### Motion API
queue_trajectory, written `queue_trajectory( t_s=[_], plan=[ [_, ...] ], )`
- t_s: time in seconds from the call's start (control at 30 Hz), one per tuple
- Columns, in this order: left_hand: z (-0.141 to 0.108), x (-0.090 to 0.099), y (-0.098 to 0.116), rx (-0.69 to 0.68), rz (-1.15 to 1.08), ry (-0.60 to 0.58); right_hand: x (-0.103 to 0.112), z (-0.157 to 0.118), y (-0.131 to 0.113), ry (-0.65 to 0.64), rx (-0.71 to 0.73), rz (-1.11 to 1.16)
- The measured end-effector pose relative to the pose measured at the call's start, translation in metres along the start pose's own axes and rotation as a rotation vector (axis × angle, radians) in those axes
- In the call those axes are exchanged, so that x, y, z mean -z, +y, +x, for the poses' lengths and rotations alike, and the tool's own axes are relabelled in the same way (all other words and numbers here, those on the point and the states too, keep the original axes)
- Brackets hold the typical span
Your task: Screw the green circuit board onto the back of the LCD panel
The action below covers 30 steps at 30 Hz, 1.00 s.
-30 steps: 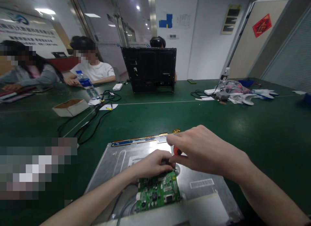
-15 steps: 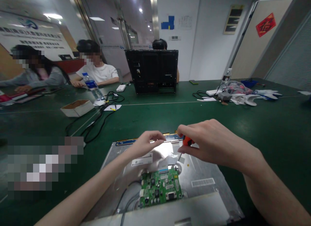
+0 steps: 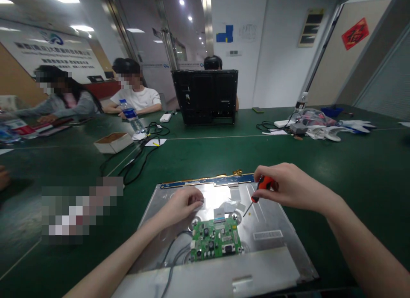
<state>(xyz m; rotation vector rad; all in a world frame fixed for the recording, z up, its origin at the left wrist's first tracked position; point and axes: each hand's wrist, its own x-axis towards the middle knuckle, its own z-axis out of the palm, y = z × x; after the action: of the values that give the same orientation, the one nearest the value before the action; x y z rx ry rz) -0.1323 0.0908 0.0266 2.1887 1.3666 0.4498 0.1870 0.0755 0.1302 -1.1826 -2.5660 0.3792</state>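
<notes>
A red-and-black screwdriver [image 3: 264, 187] is gripped by my right hand [image 3: 286, 184]. Its thin shaft slants down to the left, with the tip close over the metal back of the display panel [image 3: 272, 219]. My left hand [image 3: 181, 206] is closed over the panel's left half, thumb and fingers together; what they hold, if anything, is hidden. Between my forearms lies a green circuit board [image 3: 215, 239] with a flat ribbon cable [image 3: 219, 214] at its upper edge. Dark wires [image 3: 174, 264] run from its left side. A blue circuit strip [image 3: 205, 182] borders the panel's far edge.
A black monitor housing [image 3: 205, 97] stands upright across the green table [image 3: 198, 157], a person behind it. Two people sit at the far left. An open box [image 3: 113, 143], black cables [image 3: 142, 161] and a water bottle [image 3: 131, 116] are left; gloves [image 3: 326, 131] lie right.
My right hand has pulled back rightward with the screwdriver, showing more of its handle. My left hand has come nearer and its fingers have curled in. The view has shifted slightly.
</notes>
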Motion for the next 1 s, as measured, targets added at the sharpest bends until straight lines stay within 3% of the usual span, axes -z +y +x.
queue_trajectory(
  t_s=[0.13,0.23,0.43,0.53,0.67,0.8,1.0],
  plan=[
    [-0.001,-0.006,-0.001,0.001,0.040,0.023,-0.018,-0.009,0.023,0.040,-0.084,0.202],
    [-0.003,-0.002,0.004,-0.023,0.081,0.003,-0.030,-0.020,0.034,0.163,-0.148,0.308],
    [-0.034,0.005,0.039,-0.121,0.112,0.113,-0.056,-0.054,0.042,0.419,-0.428,0.579],
    [-0.058,-0.014,0.061,-0.266,0.109,0.159,-0.071,-0.071,0.038,0.486,-0.519,0.705],
    [-0.075,-0.053,0.086,-0.352,0.105,0.223,-0.087,-0.085,0.028,0.514,-0.574,0.780],
    [-0.069,-0.082,0.100,-0.343,0.122,0.310,-0.096,-0.092,0.021,0.533,-0.599,0.800],
    [-0.057,-0.098,0.102,-0.321,0.179,0.377,-0.108,-0.105,0.022,0.550,-0.637,0.863]
  ],
)
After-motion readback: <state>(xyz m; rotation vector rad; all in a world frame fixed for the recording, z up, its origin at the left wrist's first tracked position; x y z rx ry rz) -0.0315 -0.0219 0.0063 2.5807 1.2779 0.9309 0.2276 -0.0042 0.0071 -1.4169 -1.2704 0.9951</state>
